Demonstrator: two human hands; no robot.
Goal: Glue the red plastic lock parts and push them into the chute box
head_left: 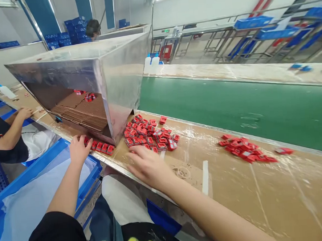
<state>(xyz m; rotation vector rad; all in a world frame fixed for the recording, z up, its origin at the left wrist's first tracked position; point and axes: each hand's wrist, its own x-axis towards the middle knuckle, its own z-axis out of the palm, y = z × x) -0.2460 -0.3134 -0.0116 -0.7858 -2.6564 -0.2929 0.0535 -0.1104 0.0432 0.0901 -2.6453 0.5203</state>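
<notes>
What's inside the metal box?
Brown cardboard sheets lie stacked inside the metal box, with red pieces on top. The box itself hides its deeper interior; I can't tell what's there.

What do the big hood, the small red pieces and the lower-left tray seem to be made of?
The hood looks like bare metal, perhaps steel: silvery grey, with blurred reflections. The red pieces are probably moulded plastic, evenly coloured with neat recesses, though blur leaves this open. The tray seems plastic too, judging by its smooth, uniform blue walls.

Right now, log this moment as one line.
left hand: at row of red parts | right hand: open, beside larger red pile, contact unclear | smaller red pile: farther right
</notes>
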